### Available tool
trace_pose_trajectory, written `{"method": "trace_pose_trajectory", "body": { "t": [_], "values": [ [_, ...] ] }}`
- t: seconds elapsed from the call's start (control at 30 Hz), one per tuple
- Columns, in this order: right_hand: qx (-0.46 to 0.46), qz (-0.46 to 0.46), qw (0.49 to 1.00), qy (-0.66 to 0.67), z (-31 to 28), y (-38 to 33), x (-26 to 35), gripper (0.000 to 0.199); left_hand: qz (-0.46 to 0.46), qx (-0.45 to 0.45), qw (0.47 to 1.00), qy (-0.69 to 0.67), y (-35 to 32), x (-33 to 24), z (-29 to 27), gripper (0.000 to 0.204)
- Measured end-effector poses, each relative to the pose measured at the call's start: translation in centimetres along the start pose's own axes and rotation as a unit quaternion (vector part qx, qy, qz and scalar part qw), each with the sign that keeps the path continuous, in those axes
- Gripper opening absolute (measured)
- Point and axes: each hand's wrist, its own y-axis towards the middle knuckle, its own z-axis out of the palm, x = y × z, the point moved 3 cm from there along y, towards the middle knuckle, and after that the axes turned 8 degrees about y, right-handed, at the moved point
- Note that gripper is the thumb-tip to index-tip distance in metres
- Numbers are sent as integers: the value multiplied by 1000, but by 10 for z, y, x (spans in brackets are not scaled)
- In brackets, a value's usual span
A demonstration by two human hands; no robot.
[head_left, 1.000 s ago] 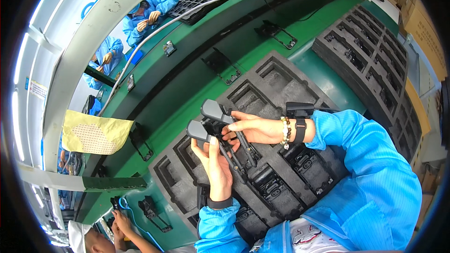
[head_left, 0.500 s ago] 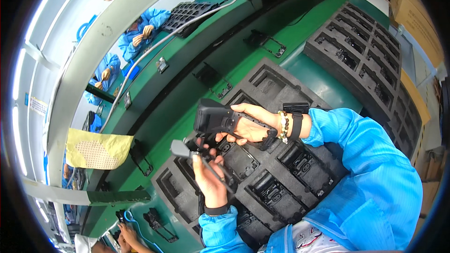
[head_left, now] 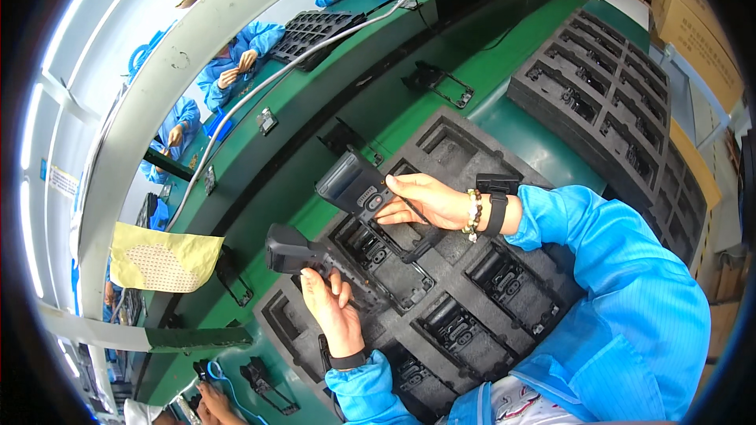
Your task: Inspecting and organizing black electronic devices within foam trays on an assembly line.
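Head view shows both hands working above the black foam tray (head_left: 472,149). Right hand (head_left: 425,201) curls closed around a dark handheld device (head_left: 350,185), screen up. Left hand (head_left: 335,307) clasps a second dark device (head_left: 290,250) just over the tray's near pockets, lifted clear for handling.

A green tabletop (head_left: 504,63) carries a black foam tray (head_left: 472,299) of moulded pockets. Just right of that tray lies a second tray (head_left: 614,102); beyond it, small black frames (head_left: 438,83).
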Motion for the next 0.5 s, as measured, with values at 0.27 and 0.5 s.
{"method": "trace_pose_trajectory", "body": {
  "t": [0.27,0.5],
  "values": [
    [-14,13,1000,2,-5,0,-4,41,90,-10,995,46,-4,-7,23,22],
    [-21,17,1000,-5,-6,-1,-6,44,95,5,993,67,-4,-5,26,20]
  ]
}}
